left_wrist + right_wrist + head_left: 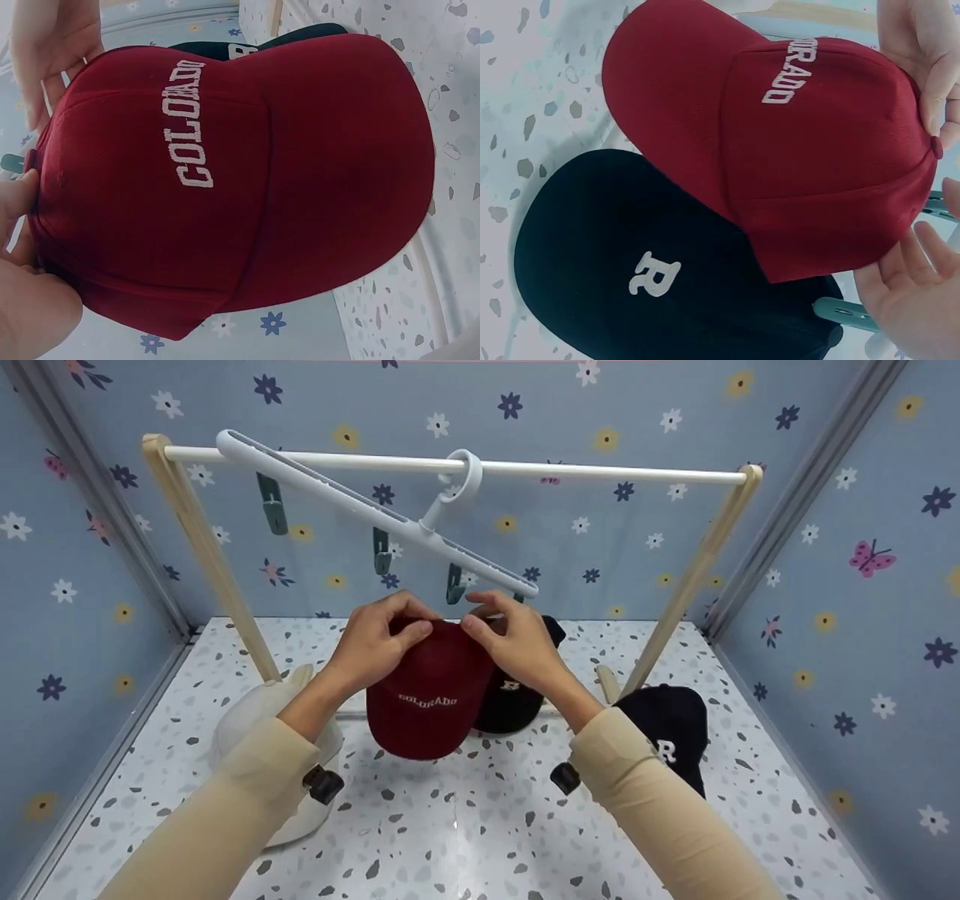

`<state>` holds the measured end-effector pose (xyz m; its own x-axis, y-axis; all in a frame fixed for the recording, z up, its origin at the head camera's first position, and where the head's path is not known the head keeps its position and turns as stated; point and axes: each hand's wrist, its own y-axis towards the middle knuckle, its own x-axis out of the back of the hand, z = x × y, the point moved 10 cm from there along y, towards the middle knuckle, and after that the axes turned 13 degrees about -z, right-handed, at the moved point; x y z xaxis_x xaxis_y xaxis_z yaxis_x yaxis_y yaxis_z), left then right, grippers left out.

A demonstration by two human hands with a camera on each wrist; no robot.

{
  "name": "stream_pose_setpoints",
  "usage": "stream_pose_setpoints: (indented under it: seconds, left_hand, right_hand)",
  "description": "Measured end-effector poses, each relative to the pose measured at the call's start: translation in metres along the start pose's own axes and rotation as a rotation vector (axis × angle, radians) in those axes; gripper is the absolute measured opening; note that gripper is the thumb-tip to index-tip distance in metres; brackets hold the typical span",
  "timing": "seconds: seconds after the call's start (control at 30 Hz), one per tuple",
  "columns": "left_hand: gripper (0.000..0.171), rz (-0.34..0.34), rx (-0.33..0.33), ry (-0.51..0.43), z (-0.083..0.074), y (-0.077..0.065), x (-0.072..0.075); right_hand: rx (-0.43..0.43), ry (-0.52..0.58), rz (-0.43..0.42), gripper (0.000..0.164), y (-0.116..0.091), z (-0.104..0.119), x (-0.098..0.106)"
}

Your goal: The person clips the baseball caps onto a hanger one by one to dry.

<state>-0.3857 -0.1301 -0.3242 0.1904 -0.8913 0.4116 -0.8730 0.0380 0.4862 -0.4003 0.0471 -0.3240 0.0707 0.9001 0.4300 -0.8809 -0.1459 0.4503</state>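
Observation:
A dark red cap [429,690] with COLORADO in white letters hangs brim down between both hands. My left hand [379,641] pinches it near the crown's top. Fairly straight fingers of my right hand [521,641] touch the cap's other side, thumb and index apart. Just above the crown is a green clip [454,585] on the pale grey hanger [330,495], which tilts down to the right. Behind the red cap, a black cap [592,255] with a white R hangs; another green clip [847,313] is on its crown. Part of that cap is hidden.
The hanger hooks over a white rod [600,472] on a wooden stand [694,577]. Two more green clips [272,504] dangle at its left. A white cap [251,716] lies left on the speckled surface [420,840], and a dark R cap [671,727] lies right.

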Motion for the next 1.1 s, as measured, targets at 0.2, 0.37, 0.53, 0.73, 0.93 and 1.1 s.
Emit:
stream_pose_setpoints:
  seconds: [0.2,0.37,0.53,0.73,0.93,1.1]
  left_hand:
    - [0.014,0.019,-0.001,0.006,0.001,0.001,-0.002]
    - [0.013,0.019,-0.002,-0.003,0.002,-0.001,-0.002]
    - [0.012,0.014,-0.006,-0.007,0.007,-0.002,-0.003]
    - [0.012,0.002,0.006,-0.008,0.01,-0.001,0.0]
    - [0.012,0.012,0.026,-0.01,0.012,-0.001,-0.003]
    - [0.012,0.015,0.028,-0.006,0.011,-0.001,-0.005]
  right_hand:
    - [-0.03,0.029,0.032,0.057,0.005,0.005,-0.009]
    - [-0.083,0.11,0.013,0.061,0.01,0.009,-0.013]
    - [-0.125,0.194,-0.019,0.061,0.012,0.01,-0.017]
    - [-0.127,0.219,-0.087,0.051,0.016,0.013,-0.013]
    - [-0.093,0.244,-0.131,0.04,0.02,0.018,-0.008]
    - [-0.122,0.241,-0.164,0.04,0.022,0.017,-0.004]
